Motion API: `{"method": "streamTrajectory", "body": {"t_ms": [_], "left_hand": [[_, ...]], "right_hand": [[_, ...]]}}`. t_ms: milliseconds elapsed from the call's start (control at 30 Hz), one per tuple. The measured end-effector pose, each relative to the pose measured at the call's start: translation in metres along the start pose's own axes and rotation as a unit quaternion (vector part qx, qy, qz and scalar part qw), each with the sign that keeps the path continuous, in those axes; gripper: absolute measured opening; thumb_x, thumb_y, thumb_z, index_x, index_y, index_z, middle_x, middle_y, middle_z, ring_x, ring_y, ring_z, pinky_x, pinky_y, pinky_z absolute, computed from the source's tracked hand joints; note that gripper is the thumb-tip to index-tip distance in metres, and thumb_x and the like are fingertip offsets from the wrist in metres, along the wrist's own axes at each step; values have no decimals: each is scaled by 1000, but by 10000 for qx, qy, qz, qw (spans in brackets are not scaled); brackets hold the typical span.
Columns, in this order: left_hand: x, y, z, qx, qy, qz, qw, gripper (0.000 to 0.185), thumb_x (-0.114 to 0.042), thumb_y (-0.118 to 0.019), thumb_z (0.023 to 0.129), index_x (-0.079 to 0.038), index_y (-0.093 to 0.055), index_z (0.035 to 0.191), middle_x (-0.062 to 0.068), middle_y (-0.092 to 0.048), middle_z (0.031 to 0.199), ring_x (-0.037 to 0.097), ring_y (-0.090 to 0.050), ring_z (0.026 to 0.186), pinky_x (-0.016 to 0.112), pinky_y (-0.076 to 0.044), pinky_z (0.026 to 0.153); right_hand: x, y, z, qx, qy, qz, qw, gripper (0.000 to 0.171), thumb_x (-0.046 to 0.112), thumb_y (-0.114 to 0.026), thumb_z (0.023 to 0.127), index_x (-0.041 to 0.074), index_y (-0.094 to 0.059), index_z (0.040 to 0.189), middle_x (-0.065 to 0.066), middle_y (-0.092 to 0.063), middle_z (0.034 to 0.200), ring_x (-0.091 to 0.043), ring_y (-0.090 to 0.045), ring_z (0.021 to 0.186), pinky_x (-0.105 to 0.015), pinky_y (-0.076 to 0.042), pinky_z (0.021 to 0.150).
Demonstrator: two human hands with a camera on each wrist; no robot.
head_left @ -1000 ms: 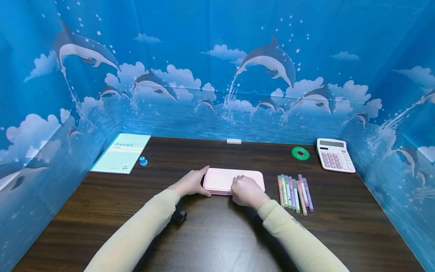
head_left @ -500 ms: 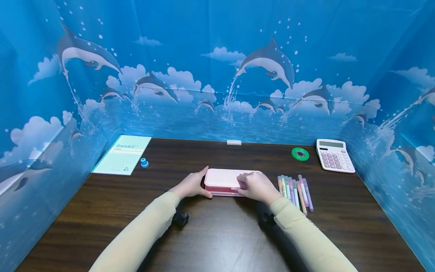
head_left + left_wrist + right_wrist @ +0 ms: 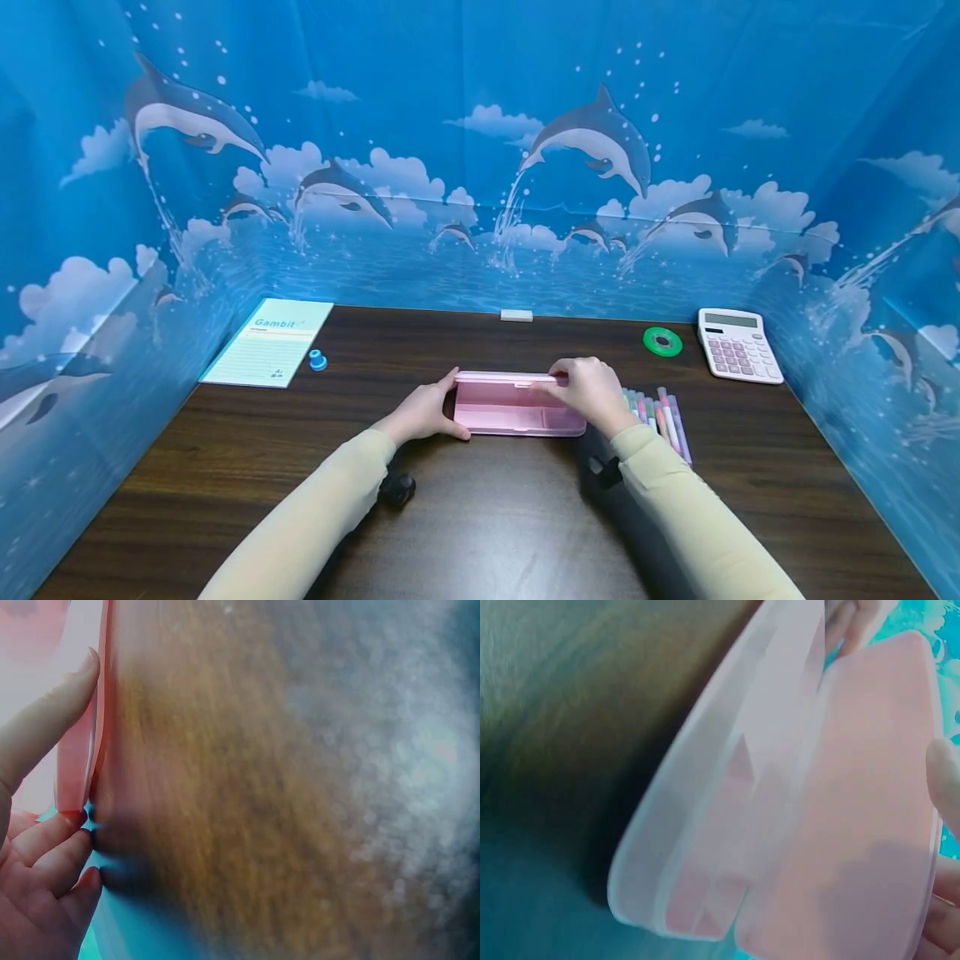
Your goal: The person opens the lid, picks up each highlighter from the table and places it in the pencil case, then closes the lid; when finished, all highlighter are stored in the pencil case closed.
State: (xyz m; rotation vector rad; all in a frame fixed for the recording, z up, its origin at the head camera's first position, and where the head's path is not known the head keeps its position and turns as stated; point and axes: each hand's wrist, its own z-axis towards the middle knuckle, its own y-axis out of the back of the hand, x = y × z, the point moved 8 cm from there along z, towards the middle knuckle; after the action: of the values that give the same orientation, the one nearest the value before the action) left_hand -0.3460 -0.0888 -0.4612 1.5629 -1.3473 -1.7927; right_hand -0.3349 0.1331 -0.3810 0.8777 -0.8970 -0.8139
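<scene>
A pink pencil case (image 3: 517, 406) lies in the middle of the dark wooden table (image 3: 480, 517), its lid (image 3: 510, 377) raised upright. My left hand (image 3: 423, 408) grips the case's left end, thumb on the far side and fingers at the near corner. My right hand (image 3: 588, 389) pinches the lid's right part and holds it up. The right wrist view shows the opened pink case (image 3: 795, 817) close up, tray and lid apart. In the left wrist view my fingers (image 3: 45, 862) hold the pink case's edge (image 3: 82, 765).
Several coloured markers (image 3: 663, 417) lie right of the case. A green tape roll (image 3: 663, 340) and a calculator (image 3: 738, 344) sit at the back right, a white eraser (image 3: 516, 315) at the back, a notebook (image 3: 270, 342) and a blue cap (image 3: 318, 360) back left.
My right hand moved from the case's front edge up and back, lifting the lid from shut to upright. The left hand stayed on the left end.
</scene>
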Motion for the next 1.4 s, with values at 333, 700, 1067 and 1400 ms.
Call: {"method": "streamTrajectory", "body": {"t_ms": [333,700,1067,1400], "left_hand": [[-2,0,-1,-92,-20,-62,9999,115,-42,-86,65,-7,-19,152,17,-46,142,31,-50,125,44,-39,103],[0,-1,-2,-17,83,-91,9999,115,-43,-84,67,-8,-15,153,16,-39,148,31,-44,130,44,-36,106],[1,-4,-2,92,201,58,9997,115,-44,-82,70,-4,-12,152,18,-39,147,33,-44,130,45,-36,105],[2,-4,-1,92,232,8,9997,114,-44,-82,70,-5,-13,153,17,-37,149,32,-42,131,46,-36,106]], "right_hand": [[-30,17,8,-512,-518,932,9930,26,28,-72,85,4,-75,96,-10,-73,85,-20,-67,73,-38,-55,68],[-56,15,10,-768,-1049,1336,9825,28,17,-64,92,0,-69,113,-18,-71,101,-27,-68,80,-35,-56,66],[-68,3,14,-546,-1330,1172,9826,35,24,-57,97,0,-65,121,-19,-69,106,-26,-62,78,-39,-53,69],[-96,20,-10,-103,-1577,985,9825,41,30,-53,98,0,-59,126,-22,-62,122,-37,-59,112,-51,-47,91]]}}
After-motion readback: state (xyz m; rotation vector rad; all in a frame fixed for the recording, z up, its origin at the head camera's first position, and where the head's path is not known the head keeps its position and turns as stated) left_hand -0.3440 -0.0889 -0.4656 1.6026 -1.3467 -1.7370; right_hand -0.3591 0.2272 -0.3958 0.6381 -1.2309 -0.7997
